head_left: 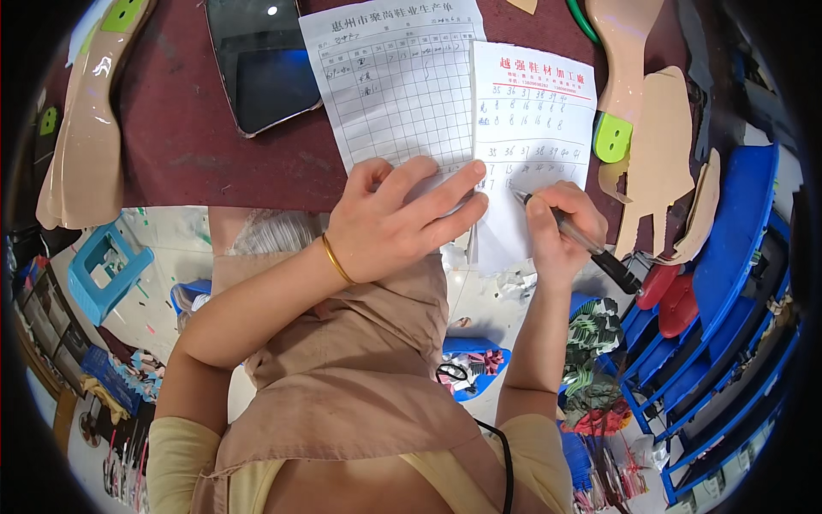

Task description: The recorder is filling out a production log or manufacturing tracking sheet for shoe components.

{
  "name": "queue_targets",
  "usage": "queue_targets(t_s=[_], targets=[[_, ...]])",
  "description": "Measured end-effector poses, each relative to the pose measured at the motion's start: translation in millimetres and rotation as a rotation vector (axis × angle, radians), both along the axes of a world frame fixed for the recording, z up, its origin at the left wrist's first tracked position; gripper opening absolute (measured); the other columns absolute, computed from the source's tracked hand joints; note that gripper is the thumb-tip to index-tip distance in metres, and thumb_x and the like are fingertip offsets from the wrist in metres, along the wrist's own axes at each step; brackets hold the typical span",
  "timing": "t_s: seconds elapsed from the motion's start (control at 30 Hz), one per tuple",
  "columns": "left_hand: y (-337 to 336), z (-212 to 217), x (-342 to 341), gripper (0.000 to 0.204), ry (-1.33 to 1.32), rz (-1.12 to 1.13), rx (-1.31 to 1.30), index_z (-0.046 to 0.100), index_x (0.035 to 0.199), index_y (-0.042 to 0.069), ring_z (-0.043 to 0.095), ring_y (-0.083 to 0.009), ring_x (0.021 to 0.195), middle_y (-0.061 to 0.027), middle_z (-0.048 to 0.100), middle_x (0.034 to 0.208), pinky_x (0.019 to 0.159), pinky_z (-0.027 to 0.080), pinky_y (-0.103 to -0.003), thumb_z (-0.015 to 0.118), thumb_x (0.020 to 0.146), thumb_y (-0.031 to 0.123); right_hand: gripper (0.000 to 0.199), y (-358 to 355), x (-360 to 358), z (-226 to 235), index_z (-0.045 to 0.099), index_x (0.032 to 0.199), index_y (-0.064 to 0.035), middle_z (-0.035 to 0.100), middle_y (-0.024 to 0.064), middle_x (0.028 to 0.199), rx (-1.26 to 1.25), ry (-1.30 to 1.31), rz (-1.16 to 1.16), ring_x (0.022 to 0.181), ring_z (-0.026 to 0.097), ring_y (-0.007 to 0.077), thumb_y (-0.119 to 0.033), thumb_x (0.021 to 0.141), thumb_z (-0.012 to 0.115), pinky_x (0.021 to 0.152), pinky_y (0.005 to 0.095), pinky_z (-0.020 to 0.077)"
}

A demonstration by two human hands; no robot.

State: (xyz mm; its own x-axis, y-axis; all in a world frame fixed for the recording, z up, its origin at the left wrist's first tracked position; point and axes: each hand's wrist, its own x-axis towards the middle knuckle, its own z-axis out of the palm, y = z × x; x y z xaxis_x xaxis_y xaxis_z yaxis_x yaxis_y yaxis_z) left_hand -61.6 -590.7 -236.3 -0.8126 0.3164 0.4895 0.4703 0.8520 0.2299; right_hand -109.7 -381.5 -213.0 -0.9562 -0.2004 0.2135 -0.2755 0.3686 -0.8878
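Note:
A black pen (606,261) is gripped in my right hand (563,236), its tip touching a white notepad (531,223) with a red printed heading and rows of handwritten figures. My left hand (385,221) lies with fingers spread, fingertips at the notepad's left edge, over a gridded paper form (385,94). The form lies beside the notepad, partly under it, and bears handwriting in its upper rows. Both papers lie at the near edge of a dark red table (175,146); the notepad's lower end reaches past that edge. A gold bangle circles my left wrist.
A dark phone (265,73) lies left of the form. Glossy beige foot-shaped forms (94,141) with green patches stand on the left; another (623,64) is on the right, near tan cut-out pieces (659,163). A light blue stool (107,272) and a blue rack (728,257) flank the table.

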Motion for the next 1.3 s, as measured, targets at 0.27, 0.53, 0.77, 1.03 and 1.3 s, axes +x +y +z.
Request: queue_targets(t_s=[0.27,0.53,0.77,1.03,1.3], targets=[[1,1,-1,0.028,0.004,-0.001,-0.008,0.065,0.097,0.032,0.051,-0.0125,0.089,0.0131,0.059,0.121,0.067,0.034,-0.028,0.066,0.070,0.024,0.006,3,5,-7,0.060,0.077,0.0011,0.061,0.0081,0.068,-0.086,-0.008,-0.172,0.057,0.053,0.0134,0.000,0.074,0.065,0.053,0.0249,0.0421],[0,1,-1,0.028,-0.011,-0.002,-0.002,0.064,0.097,0.032,0.052,-0.0124,0.089,0.0132,0.058,0.121,0.067,0.035,-0.028,0.066,0.070,0.024,0.008,3,3,-4,0.060,0.076,0.0016,0.060,0.0078,0.067,0.033,0.049,-0.099,0.058,0.053,0.0132,-0.001,0.073,0.066,0.053,0.0246,0.0416],[0,2,-1,0.028,-0.002,0.001,-0.004,0.065,0.097,0.032,0.052,-0.0124,0.089,0.0130,0.058,0.121,0.066,0.035,-0.028,0.066,0.071,0.024,0.008,3,4,-7,0.059,0.076,0.0013,0.060,0.0073,0.067,-0.058,0.020,-0.165,0.058,0.052,0.0128,-0.001,0.074,0.066,0.054,0.0249,0.0412],[0,3,-1,0.027,-0.011,-0.004,0.004,0.065,0.097,0.031,0.052,-0.0125,0.089,0.0126,0.058,0.121,0.066,0.035,-0.028,0.065,0.072,0.023,0.007,3,4,-4,0.057,0.080,0.0007,0.058,0.0081,0.070,-0.245,-0.074,-0.250,0.055,0.047,0.0113,-0.003,0.077,0.062,0.052,0.0231,0.0387],[1,1,-1,0.026,0.000,0.001,0.017,0.064,0.096,0.031,0.052,-0.0121,0.089,0.0126,0.058,0.121,0.066,0.034,-0.028,0.065,0.072,0.022,0.006,19,-3,7,0.057,0.082,0.0010,0.057,0.0089,0.071,-0.378,-0.061,-0.222,0.058,0.047,0.0112,-0.002,0.078,0.060,0.053,0.0238,0.0396]])
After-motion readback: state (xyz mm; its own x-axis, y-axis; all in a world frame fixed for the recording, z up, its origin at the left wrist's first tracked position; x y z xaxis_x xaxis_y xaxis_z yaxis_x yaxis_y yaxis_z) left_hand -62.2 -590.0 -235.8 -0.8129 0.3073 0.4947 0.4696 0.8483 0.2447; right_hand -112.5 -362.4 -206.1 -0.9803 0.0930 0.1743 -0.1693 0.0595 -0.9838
